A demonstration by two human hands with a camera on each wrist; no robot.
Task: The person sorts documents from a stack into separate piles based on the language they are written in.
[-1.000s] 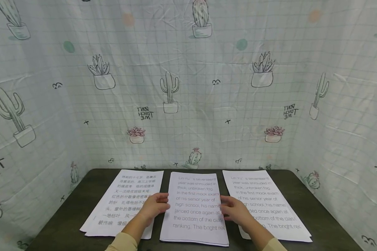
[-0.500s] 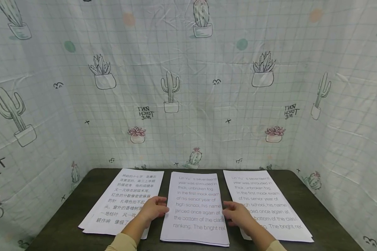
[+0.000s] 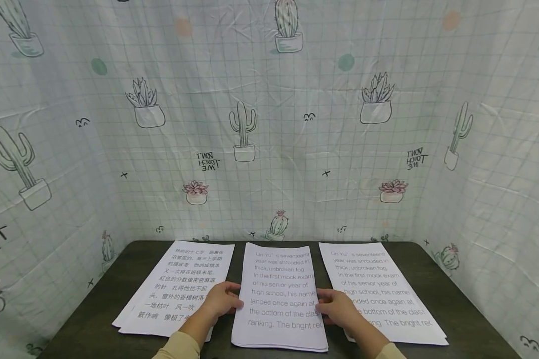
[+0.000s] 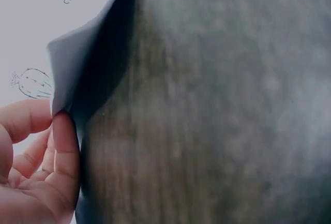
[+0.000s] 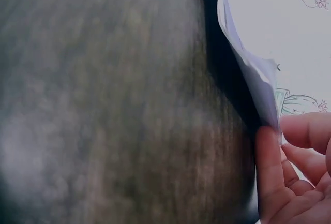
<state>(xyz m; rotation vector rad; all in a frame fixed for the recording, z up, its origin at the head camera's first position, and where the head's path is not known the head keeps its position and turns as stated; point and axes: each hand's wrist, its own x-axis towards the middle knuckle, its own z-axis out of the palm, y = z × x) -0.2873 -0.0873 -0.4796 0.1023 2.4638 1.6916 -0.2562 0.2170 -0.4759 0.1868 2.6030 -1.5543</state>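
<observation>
In the head view, a middle stack of paper (image 3: pixel 280 299) with printed English text lies between both hands. My left hand (image 3: pixel 222 303) pinches its left edge; my right hand (image 3: pixel 339 306) pinches its right edge. The left wrist view shows the paper edge (image 4: pixel 70 63) bent up between the left hand's thumb and fingers (image 4: pixel 64 141). Likewise, in the right wrist view the right hand's thumb and fingers (image 5: pixel 270 157) hold the curved sheets (image 5: pixel 258 79). The stack's near edge shows slightly uneven layers.
A stack of Chinese-printed paper (image 3: pixel 175 289) lies fanned on the left, partly behind the left hand. Another English-printed stack (image 3: pixel 386 294) fans out on the right, partly under the right forearm. All lie on a dark table (image 3: pixel 90 309), with a cactus-patterned curtain (image 3: pixel 269 124) around it.
Both hands have come in to grip the middle stack's edges, and its sides now bend up a little. Earlier, the left-hand stack shifted slightly left.
</observation>
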